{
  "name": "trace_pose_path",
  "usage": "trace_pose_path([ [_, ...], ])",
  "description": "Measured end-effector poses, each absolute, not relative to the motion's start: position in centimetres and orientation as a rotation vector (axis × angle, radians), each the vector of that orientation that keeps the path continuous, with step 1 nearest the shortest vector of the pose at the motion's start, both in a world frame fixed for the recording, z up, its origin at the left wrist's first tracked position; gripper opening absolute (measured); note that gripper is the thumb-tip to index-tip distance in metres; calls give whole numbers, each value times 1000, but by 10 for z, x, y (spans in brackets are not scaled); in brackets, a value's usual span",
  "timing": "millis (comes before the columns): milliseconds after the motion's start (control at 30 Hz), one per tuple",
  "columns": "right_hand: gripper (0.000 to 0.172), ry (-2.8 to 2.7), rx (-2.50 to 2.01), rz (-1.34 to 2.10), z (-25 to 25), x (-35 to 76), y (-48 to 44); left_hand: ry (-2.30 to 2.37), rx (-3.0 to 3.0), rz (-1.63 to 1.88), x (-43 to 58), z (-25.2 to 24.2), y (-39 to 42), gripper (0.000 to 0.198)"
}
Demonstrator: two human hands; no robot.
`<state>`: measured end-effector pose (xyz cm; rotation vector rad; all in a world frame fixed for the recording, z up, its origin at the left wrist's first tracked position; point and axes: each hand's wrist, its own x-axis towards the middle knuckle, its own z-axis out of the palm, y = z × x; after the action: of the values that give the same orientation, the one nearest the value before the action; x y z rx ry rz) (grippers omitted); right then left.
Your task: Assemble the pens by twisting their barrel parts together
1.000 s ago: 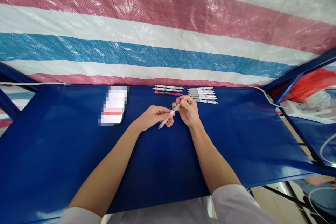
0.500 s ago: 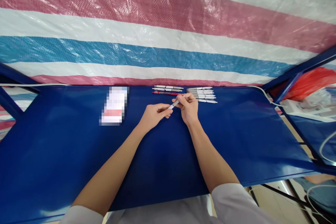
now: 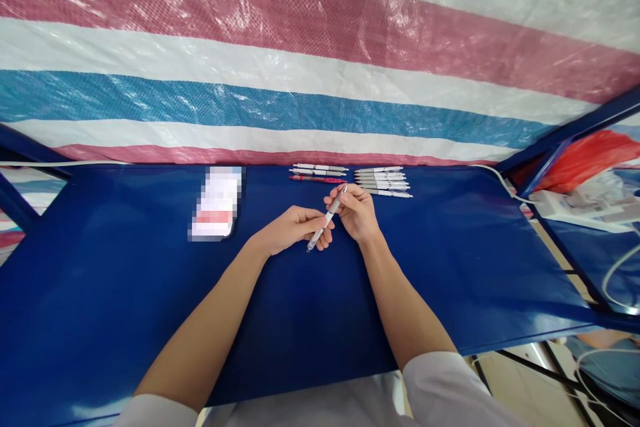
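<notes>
Both my hands meet over the middle of the blue table (image 3: 125, 267) and hold one grey and white pen (image 3: 326, 220) slanted between them. My left hand (image 3: 295, 228) pinches its lower part, the tip sticking out below the fingers. My right hand (image 3: 354, 211) grips the upper end with curled fingers. Just beyond my hands, near the table's far edge, lie two rows of pens: a left group (image 3: 319, 172) with a red pen (image 3: 317, 179) nearest me, and a right group of several white pens (image 3: 383, 181).
A blurred white card with a red band (image 3: 217, 204) lies to the left of my hands. A striped red, white and blue tarp (image 3: 320, 60) hangs behind the table. On the right are a blue frame, a red bag (image 3: 590, 157), a white power strip (image 3: 575, 207) and cables.
The pen was drawn up between my fingers half a second ago, barely showing; now it is slanted down again with its tip below my left hand. Both hands have dropped slightly toward me.
</notes>
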<state>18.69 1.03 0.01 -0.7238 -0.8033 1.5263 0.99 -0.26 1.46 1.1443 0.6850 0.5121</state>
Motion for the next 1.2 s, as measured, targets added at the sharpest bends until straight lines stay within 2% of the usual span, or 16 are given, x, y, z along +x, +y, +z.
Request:
trace_pose_path([
  [233, 25, -752, -724, 1534, -1, 188, 10, 750, 1248, 553, 13, 20, -4, 31],
  [533, 31, -679, -836, 1395, -1, 183, 17, 1051, 1367, 824, 25, 4, -3, 29],
  [1200, 18, -788, -612, 1665, -1, 189, 10, 660, 965, 496, 11, 19, -3, 30],
])
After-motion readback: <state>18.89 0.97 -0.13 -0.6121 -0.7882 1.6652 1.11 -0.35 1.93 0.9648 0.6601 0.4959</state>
